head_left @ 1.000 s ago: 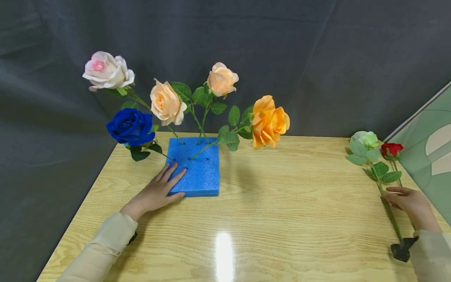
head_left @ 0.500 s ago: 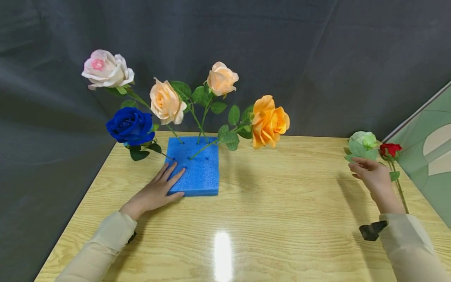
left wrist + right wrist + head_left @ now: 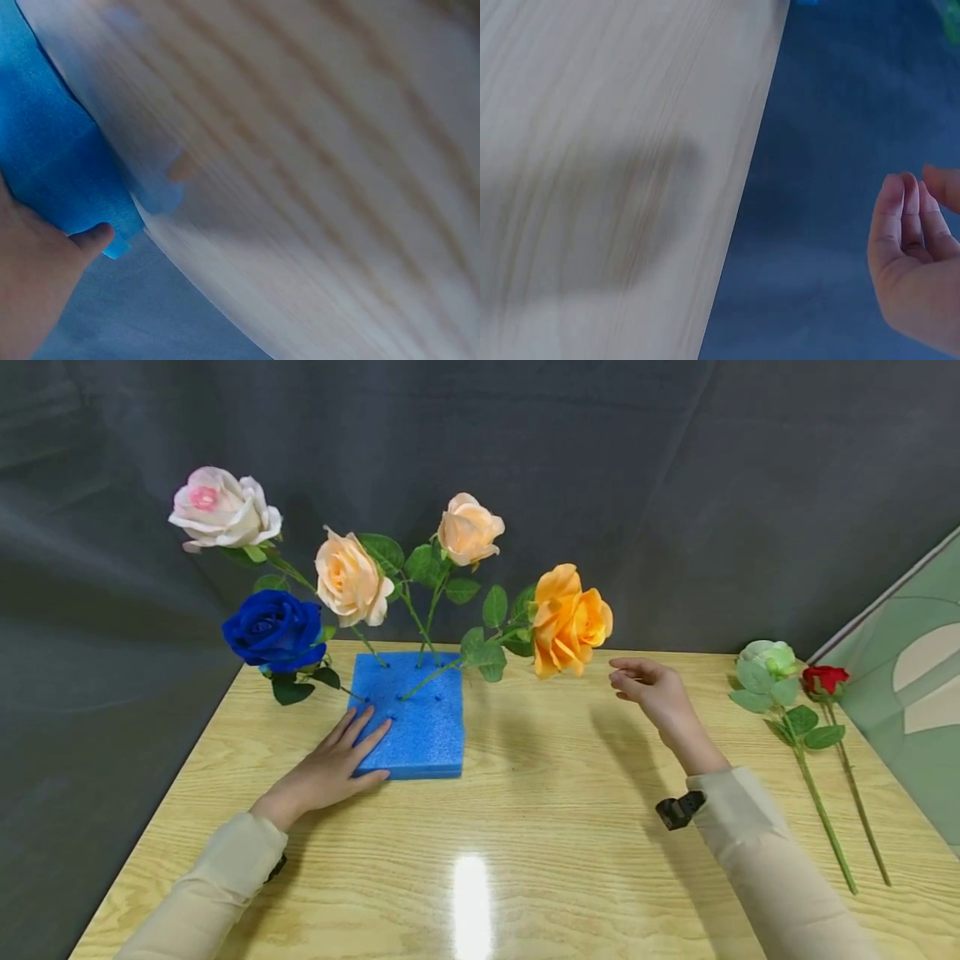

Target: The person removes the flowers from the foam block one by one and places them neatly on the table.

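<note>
My left hand rests with spread fingers on the front left of a blue foam block; the left wrist view shows its thumb at the block's edge. Stuck in the block by their stems are an orange rose, two peach roses, one left of the other, a blue rose and a white-pink rose. My right hand is raised over the table, right of the orange rose. Its fingers are loosely bent and hold nothing.
At the table's right side lie a pale green rose and a red rose, their stems side by side. A dark curtain hangs behind the wooden table. A green printed panel stands at the right edge.
My right hand has left the green rose's stem and moved far left, with nothing in it, toward the orange rose. The left hand stays on the foam block.
</note>
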Demonstrator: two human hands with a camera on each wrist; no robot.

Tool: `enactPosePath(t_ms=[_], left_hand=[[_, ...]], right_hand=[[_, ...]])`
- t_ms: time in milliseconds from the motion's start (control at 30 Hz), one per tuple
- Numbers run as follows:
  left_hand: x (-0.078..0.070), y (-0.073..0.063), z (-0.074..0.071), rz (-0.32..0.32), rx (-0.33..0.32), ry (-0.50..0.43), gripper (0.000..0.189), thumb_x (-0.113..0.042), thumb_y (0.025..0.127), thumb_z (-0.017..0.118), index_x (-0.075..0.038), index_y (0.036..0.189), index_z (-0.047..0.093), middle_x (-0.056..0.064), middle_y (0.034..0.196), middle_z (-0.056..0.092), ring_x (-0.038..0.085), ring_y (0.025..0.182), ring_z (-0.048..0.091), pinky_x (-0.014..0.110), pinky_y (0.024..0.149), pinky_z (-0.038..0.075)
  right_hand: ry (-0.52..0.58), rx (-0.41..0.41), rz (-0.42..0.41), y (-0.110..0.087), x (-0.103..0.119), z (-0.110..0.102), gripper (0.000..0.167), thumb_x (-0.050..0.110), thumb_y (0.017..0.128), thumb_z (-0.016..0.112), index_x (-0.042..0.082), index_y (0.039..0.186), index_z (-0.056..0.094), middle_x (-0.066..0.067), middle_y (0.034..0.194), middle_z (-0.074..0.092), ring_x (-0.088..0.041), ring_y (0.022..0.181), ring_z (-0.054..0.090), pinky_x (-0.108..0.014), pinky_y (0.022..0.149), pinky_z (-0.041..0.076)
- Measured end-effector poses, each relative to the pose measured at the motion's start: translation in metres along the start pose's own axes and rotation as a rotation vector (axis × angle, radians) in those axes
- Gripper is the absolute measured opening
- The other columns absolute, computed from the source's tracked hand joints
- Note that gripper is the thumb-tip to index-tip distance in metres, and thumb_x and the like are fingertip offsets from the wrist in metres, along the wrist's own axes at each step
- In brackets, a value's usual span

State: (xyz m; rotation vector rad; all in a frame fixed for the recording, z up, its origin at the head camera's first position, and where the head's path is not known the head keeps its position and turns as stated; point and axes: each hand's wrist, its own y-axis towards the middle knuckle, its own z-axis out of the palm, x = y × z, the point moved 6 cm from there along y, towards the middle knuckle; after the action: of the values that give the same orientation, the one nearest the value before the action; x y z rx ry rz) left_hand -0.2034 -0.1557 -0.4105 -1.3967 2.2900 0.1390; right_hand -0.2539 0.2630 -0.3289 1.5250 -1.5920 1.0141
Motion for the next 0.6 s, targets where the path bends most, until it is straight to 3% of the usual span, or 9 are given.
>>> enactPosePath(t_ms=[133, 200, 367, 467, 600], left_hand=[[0.000, 0.000, 0.000, 0.001, 0.000, 0.003, 0.078, -0.049, 0.095, 0.052, -0.018, 0.155, 0.014, 0.018, 0.162, 0.000, 0.044, 0.147, -0.005, 0.065, 0.115, 0.015], [0.000, 0.000, 0.000, 0.001, 0.001, -0.001, 0.078, -0.049, 0.095, 0.052, -0.017, 0.155, 0.014, 0.018, 0.162, 0.000, 0.044, 0.148, -0.005, 0.065, 0.115, 0.015], [0.000, -0.001, 0.001, 0.003, -0.001, -0.009, 0.078, -0.048, 0.095, 0.053, -0.017, 0.155, 0.014, 0.019, 0.162, 0.000, 0.044, 0.147, -0.005, 0.065, 0.115, 0.014], [0.000, -0.001, 0.001, 0.004, -0.002, -0.012, 0.078, -0.048, 0.095, 0.053, -0.017, 0.155, 0.014, 0.019, 0.162, 0.000, 0.044, 0.147, -0.005, 0.066, 0.114, 0.015], [0.000, -0.001, 0.001, 0.003, 0.000, -0.015, 0.078, -0.049, 0.095, 0.052, -0.017, 0.155, 0.014, 0.018, 0.162, 0.000, 0.044, 0.147, -0.005, 0.065, 0.114, 0.015]], right_hand=[[0.081, 0.044, 0.016, 0.004, 0.013, 0.028, 0.043, 0.017, 0.099, 0.052, -0.007, 0.134, 0.048, 0.013, 0.094, 0.057, 0.004, 0.086, 0.057, -0.011, 0.080, 0.052], [0.108, 0.063, 0.023, 0.006, 0.017, 0.042, 0.043, 0.017, 0.099, 0.052, -0.006, 0.135, 0.047, 0.006, 0.101, 0.059, 0.001, 0.089, 0.058, -0.018, 0.088, 0.053], [0.126, 0.107, 0.030, 0.010, 0.024, 0.072, 0.041, 0.012, 0.097, 0.052, -0.004, 0.135, 0.047, -0.017, 0.120, 0.059, -0.020, 0.107, 0.060, -0.039, 0.102, 0.049], [0.153, 0.129, 0.001, 0.011, 0.030, 0.089, 0.038, 0.004, 0.097, 0.051, -0.005, 0.133, 0.048, -0.025, 0.125, 0.056, -0.029, 0.113, 0.058, -0.041, 0.102, 0.048], [0.185, 0.151, -0.050, 0.010, 0.038, 0.109, 0.034, -0.003, 0.095, 0.051, -0.007, 0.129, 0.053, -0.028, 0.124, 0.058, -0.021, 0.105, 0.062, -0.036, 0.097, 0.052]])
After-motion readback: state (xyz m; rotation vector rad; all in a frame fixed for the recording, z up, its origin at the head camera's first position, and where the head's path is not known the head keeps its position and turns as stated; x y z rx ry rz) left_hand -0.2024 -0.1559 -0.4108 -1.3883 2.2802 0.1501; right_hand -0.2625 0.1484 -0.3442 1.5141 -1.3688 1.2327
